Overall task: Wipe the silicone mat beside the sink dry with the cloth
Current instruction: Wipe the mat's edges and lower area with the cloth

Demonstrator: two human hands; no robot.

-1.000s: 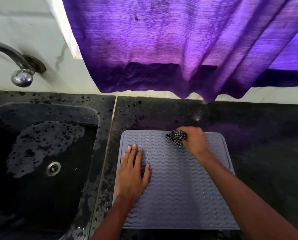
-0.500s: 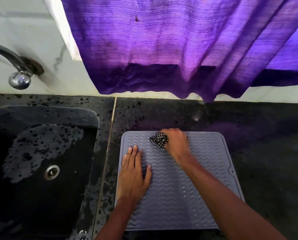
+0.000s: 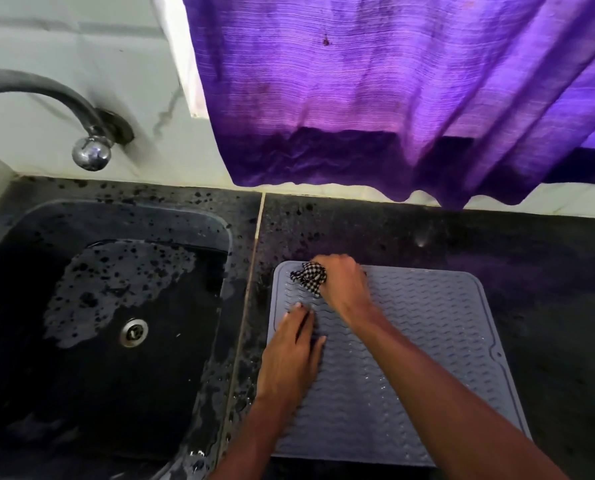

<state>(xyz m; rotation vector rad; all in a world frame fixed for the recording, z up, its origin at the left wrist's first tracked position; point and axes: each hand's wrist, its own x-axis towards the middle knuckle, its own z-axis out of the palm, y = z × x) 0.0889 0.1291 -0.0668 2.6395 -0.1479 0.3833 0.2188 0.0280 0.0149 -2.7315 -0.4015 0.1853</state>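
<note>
A grey silicone mat [image 3: 438, 327] with a wavy ribbed surface lies on the dark counter just right of the sink. My right hand [image 3: 346, 289] grips a bunched black-and-white checked cloth [image 3: 309, 277] and presses it onto the mat's far left corner. My left hand [image 3: 289, 355] rests flat on the mat's left side, fingers straight, holding it down. Small water drops glint on the near part of the mat.
A black sink [image 3: 109, 327] with a wet floor and a metal drain [image 3: 134, 332] lies to the left. A steel tap [image 3: 81, 133] projects from the wall above it. A purple curtain [image 3: 393, 91] hangs over the back of the dark counter [image 3: 548, 271].
My right hand has slid the cloth leftward along the mat's far edge, from the middle to the far left corner. My left hand has stayed pressed on the mat.
</note>
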